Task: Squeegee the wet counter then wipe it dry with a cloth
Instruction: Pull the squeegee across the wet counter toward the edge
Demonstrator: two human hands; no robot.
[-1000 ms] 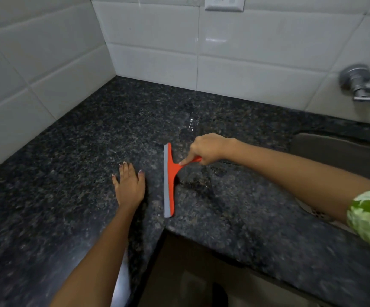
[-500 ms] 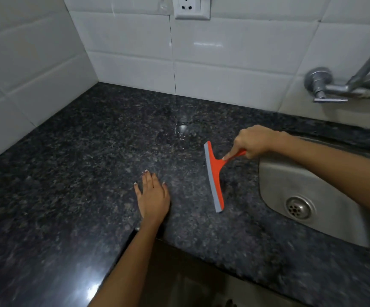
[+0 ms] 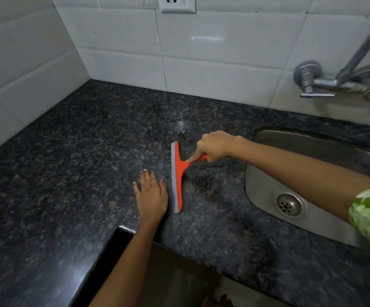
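Note:
An orange squeegee (image 3: 178,173) with a grey rubber blade stands on the dark speckled granite counter (image 3: 68,162), its blade running near to far. My right hand (image 3: 215,147) grips its orange handle from the right. Just left of the blade, my left hand (image 3: 150,196) lies flat on the counter with fingers spread and holds nothing. A small wet puddle (image 3: 179,127) glistens on the stone beyond the squeegee. No cloth is in view.
A steel sink (image 3: 268,185) with a round drain (image 3: 289,204) is set into the counter at the right. A wall tap (image 3: 334,83) hangs above it. White tiles and a socket (image 3: 177,4) back the L-shaped counter, whose inner edge (image 3: 122,229) lies near me.
The squeegee had been drawn right toward the sink; it now stands back next to my left hand. The view has shifted and shows more of the sink.

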